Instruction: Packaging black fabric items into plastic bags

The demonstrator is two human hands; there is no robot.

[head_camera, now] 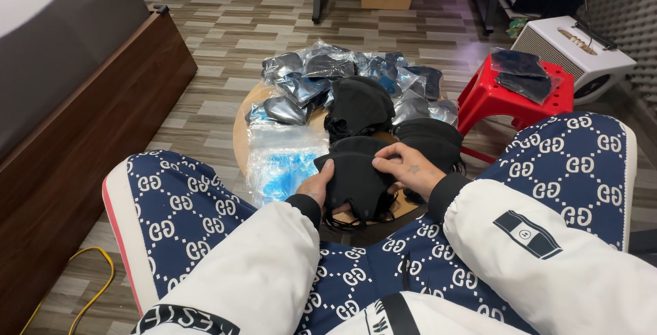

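Both hands grasp one soft black cloth face mask point(357, 183) – left hand point(316, 188) fingers underneath, right hand point(409, 169) fingers on top. It seems the sorting step; beyond the fingers lies a pile of black masks point(359, 106).

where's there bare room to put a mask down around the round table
Free: the wood floor between the brown cabinet and round table. Crowded: tabletop with bagged masks and black mask piles; red stool nearly covered.
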